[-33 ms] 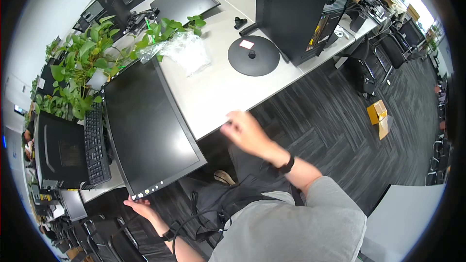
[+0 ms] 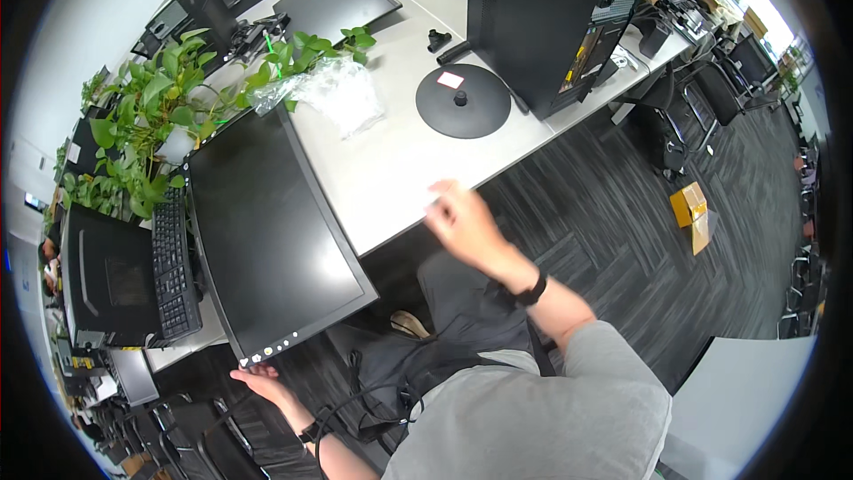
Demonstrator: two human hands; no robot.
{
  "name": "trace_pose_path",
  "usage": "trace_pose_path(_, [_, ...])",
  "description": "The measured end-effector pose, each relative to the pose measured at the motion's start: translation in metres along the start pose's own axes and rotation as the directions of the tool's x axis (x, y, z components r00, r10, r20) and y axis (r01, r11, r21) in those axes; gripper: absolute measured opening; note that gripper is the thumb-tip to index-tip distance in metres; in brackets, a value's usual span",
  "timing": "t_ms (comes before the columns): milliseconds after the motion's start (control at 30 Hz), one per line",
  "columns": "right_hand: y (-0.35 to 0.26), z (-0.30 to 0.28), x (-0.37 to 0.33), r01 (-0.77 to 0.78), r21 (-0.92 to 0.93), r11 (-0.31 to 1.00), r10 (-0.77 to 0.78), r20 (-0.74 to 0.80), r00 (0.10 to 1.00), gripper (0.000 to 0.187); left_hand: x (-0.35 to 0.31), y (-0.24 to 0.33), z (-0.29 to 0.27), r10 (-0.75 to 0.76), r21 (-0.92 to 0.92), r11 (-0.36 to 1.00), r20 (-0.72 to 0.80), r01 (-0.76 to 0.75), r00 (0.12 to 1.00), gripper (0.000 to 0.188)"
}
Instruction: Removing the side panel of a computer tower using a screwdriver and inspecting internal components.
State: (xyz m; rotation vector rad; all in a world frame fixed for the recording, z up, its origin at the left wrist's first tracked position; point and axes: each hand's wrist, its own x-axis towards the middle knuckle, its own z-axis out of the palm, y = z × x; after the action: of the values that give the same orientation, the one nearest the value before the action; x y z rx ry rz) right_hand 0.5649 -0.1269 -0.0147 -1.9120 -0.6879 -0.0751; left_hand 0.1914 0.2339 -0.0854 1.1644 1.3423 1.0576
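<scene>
A black monitor (image 2: 267, 231) lies screen up at the left of the white desk, its near corner jutting past the desk edge. Small white stickers dot its near bezel. My left hand (image 2: 259, 382) is closed on that near left corner, fingers partly hidden beneath it. My right hand (image 2: 466, 227) is in the air by the desk's front edge, right of the monitor. Its fingers are curled together and blurred, so anything small between them cannot be made out. Farther back on the desk lies a round black monitor base (image 2: 463, 101) with a peg at its middle.
A black computer tower (image 2: 542, 31) stands behind the base. Crumpled clear plastic (image 2: 342, 98) and a leafy plant (image 2: 151, 116) are beyond the monitor. A keyboard (image 2: 171, 258) and another black tower (image 2: 111, 276) stand at the left. A cardboard box (image 2: 690, 204) is on the carpet.
My right hand has moved slightly to the right and away from the monitor. My left hand stays at the monitor's corner.
</scene>
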Motion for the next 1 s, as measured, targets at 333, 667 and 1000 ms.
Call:
trace_pose_path(333, [0.088,-0.062,0.166,-0.105,-0.547,0.831,0.072,-0.083,0.994,0.032,-0.073,-0.065,0.016,0.121,0.127,0.981,0.190,-0.147,0.974,0.066])
trace_pose_path(667, [0.065,0.023,0.205,-0.028,-0.585,0.811,0.119,0.118,0.986,0.029,-0.067,-0.074,0.026,0.036,0.152,0.985,0.250,-0.076,0.968,0.052])
trace_pose_path(1000, [0.065,0.074,0.290,-0.023,-0.379,0.925,-0.024,-0.119,0.993,0.039,-0.073,-0.090,-0.001,-0.086,0.169,0.984,0.224,0.048,0.971,0.040])
